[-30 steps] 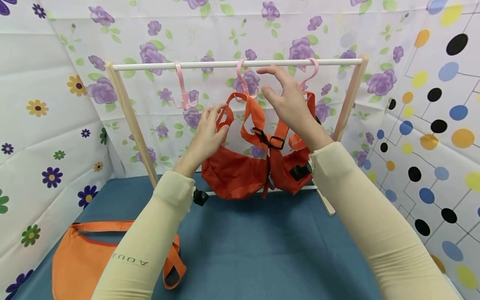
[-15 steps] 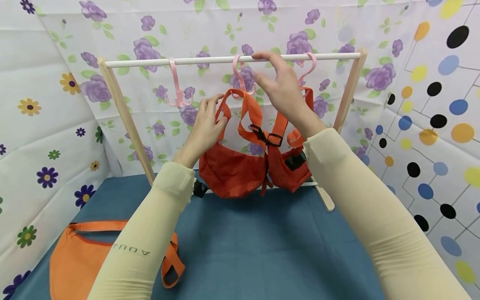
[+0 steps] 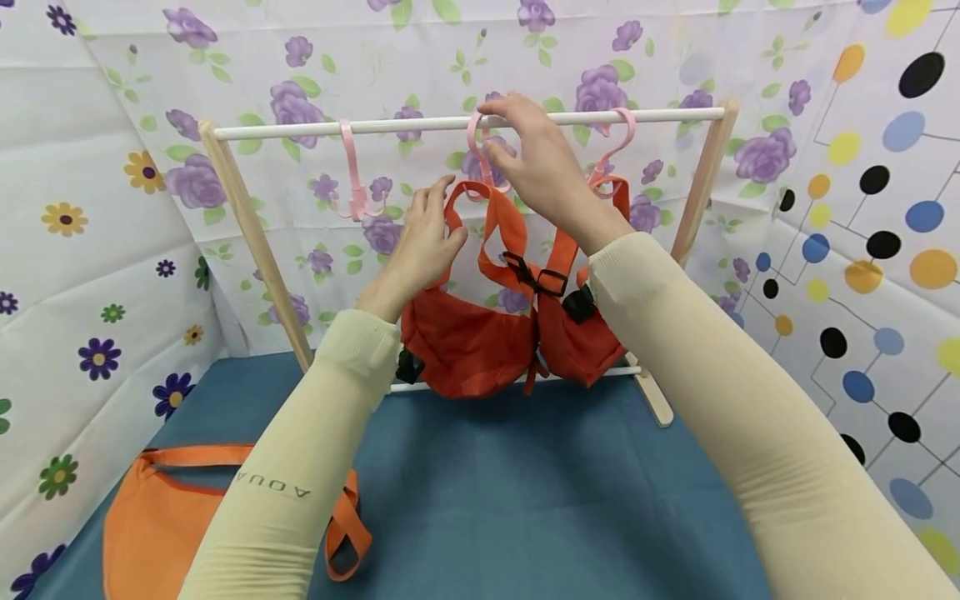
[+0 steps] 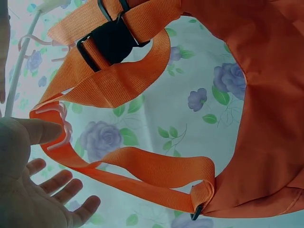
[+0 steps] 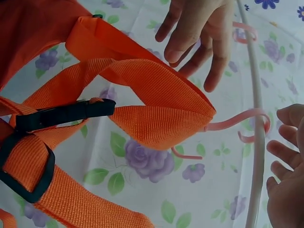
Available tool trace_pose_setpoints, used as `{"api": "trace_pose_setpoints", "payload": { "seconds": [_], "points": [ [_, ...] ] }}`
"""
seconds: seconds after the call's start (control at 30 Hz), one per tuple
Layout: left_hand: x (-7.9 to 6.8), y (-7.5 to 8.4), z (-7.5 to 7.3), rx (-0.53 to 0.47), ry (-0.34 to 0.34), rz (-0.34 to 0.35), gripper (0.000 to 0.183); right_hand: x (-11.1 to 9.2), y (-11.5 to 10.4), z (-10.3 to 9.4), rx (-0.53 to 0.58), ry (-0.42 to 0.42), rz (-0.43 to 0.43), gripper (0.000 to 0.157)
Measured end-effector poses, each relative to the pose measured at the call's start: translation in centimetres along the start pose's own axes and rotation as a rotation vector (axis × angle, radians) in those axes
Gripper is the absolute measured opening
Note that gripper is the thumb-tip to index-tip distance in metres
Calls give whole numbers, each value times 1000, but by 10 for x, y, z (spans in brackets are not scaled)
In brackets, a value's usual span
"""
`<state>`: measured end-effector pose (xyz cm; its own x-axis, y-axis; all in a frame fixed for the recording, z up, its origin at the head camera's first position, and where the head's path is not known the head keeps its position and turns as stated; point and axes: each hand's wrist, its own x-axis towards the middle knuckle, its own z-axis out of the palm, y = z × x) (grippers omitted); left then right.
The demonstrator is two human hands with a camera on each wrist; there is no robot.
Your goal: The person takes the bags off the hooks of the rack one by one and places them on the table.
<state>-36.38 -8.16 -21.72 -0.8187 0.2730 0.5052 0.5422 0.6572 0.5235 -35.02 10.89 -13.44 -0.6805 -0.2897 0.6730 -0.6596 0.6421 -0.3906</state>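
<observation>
Two red-orange shoulder bags hang by their straps from pink hooks on a white rod (image 3: 300,131). The left one (image 3: 472,346) is looped over the middle hook (image 3: 473,133); the other bag (image 3: 577,346) hangs from the right hook (image 3: 628,133). My left hand (image 3: 420,246) is beside the left bag's orange strap (image 4: 114,88), fingers loosely spread, the thumb over the strap loop in the left wrist view. My right hand (image 3: 536,162) hovers at the rod by the middle hook's top, fingers bent loosely and apart from the hook in the right wrist view.
A third hook (image 3: 349,167) hangs bare at the rod's left. Wooden legs (image 3: 258,246) hold up the rack on a blue cloth (image 3: 510,500). An orange bag (image 3: 161,525) lies at the front left, partly behind my left sleeve. Patterned sheets surround the table.
My right hand has moved left along the rod to the middle hook. My left hand has shifted slightly up and right beside the strap. The bags hang much as before.
</observation>
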Motion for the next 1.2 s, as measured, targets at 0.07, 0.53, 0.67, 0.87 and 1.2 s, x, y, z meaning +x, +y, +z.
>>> {"api": "trace_pose_setpoints", "payload": {
  "seconds": [0.07, 0.53, 0.67, 0.87, 1.2],
  "points": [
    [1, 0, 0, 6, -7, -2, 72, 3, -1, 1, -27, -5, -23, 43],
    [12, 3, -3, -4, -26, -14, 72, 16, -1, 5, -154, -64, -39, 45],
    [14, 1, -3, -7, -36, -28, 72, 20, -3, 8, -210, -81, -73, 45],
    [17, -1, -1, -5, -41, -29, 71, 21, -2, 9, -278, -62, -113, 42],
    [21, -1, 3, 0, -57, -22, 68, 20, 3, 14, -341, -30, -162, 39]
  ]
}}
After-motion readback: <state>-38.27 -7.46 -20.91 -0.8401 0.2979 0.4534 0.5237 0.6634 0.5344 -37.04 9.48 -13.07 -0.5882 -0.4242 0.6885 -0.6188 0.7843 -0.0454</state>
